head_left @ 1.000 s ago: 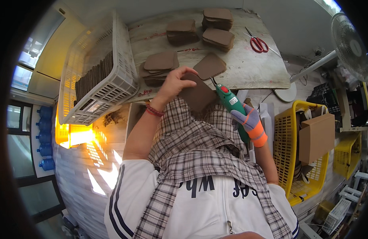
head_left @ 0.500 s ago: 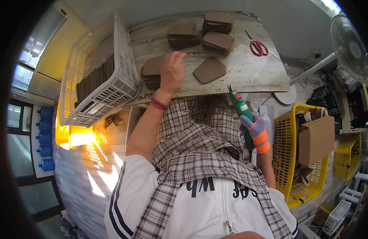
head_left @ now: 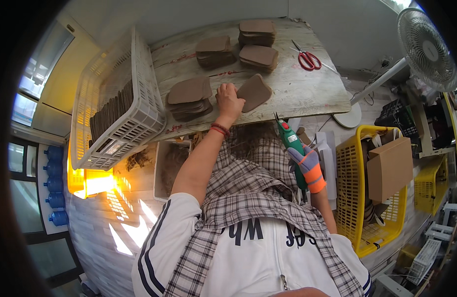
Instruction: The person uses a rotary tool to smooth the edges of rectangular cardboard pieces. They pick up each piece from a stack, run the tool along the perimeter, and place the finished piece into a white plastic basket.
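My bare left hand (head_left: 230,104) is closed on the near left edge of a brown pad with rounded corners (head_left: 255,92), which is slightly raised at the table's front. Beside that hand, to the left, is an uneven stack of similar pads (head_left: 189,94). My right hand (head_left: 307,168), in a grey and orange glove, grips green electric shears (head_left: 290,138). Their pointed dark blades aim up toward the table edge, apart from the pad. Farther back stand three more stacks: one at the left (head_left: 214,49), one at the middle (head_left: 258,57) and one behind it (head_left: 257,32).
Red-handled scissors (head_left: 309,61) lie on the right of the worn table (head_left: 307,94). A white crate (head_left: 139,106) with brown pieces stands at the left. Right of me are a yellow basket (head_left: 351,193) holding a cardboard box (head_left: 390,171), and a fan (head_left: 426,49).
My left hand has moved from the left stack toward the right and down, onto the loose pad's edge. That pad has turned and tilted. My right hand still holds the shears.
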Action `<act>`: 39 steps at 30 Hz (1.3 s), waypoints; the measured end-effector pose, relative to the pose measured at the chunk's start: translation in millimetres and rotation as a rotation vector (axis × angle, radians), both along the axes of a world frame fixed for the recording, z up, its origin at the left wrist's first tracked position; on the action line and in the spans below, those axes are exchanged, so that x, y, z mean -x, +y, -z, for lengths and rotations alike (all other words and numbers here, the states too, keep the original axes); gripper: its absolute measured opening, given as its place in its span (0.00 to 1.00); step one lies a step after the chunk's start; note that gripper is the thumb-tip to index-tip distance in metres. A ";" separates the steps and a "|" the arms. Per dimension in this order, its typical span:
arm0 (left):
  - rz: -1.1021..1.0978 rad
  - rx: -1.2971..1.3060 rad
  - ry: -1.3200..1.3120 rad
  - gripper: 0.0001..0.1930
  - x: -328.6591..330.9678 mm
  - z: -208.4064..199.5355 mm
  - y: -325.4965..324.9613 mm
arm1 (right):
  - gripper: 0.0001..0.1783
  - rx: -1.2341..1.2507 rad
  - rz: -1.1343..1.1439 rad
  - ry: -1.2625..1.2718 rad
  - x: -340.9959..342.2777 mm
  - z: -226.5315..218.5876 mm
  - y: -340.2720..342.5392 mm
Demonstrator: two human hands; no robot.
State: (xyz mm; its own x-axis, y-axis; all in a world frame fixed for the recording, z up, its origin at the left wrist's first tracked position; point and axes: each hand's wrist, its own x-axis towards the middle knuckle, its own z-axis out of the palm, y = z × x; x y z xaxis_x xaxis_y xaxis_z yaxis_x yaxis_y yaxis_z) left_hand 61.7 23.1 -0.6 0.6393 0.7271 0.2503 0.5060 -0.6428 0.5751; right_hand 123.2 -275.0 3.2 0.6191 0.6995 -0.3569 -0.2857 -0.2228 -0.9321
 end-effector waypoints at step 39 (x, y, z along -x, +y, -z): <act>0.235 1.788 -1.162 0.17 -12.4 -13.7 -116.2 | 0.13 -0.168 0.230 -0.049 7.9 -53.0 30.2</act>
